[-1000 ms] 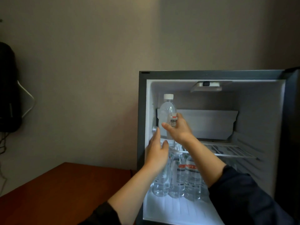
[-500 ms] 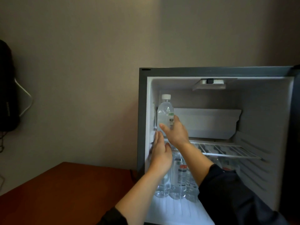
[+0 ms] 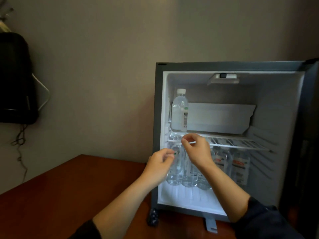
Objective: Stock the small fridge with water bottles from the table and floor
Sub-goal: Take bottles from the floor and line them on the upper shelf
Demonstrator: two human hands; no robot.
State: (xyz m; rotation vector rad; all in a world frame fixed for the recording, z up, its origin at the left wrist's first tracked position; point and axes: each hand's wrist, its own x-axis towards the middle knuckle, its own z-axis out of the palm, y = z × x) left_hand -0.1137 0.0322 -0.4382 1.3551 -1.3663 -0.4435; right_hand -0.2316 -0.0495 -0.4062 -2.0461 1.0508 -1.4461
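The small fridge (image 3: pixel 158 118) stands open on a wooden table (image 3: pixel 69 195). A clear water bottle (image 3: pixel 179 111) with a white cap stands upright at the left end of the wire shelf (image 3: pixel 238 144). Several more bottles (image 3: pixel 240 166) stand on the fridge floor below it. My left hand (image 3: pixel 159 167) hovers in front of the lower left bottles, fingers loosely curled, holding nothing. My right hand (image 3: pixel 196 150) is just in front of the shelf edge, below the upright bottle, fingers loosely curled and apart from it.
The fridge door (image 3: pixel 309 135) is swung open at the right edge. A white cooling panel (image 3: pixel 219 118) fills the back of the upper compartment. A black object (image 3: pixel 15 78) with dangling cords hangs on the wall at left. A grey bracket (image 3: pixel 211 225) sticks out under the fridge.
My right hand has let go of the bottle, which now stands alone on the shelf. Both hands have drawn back out of the fridge and lowered.
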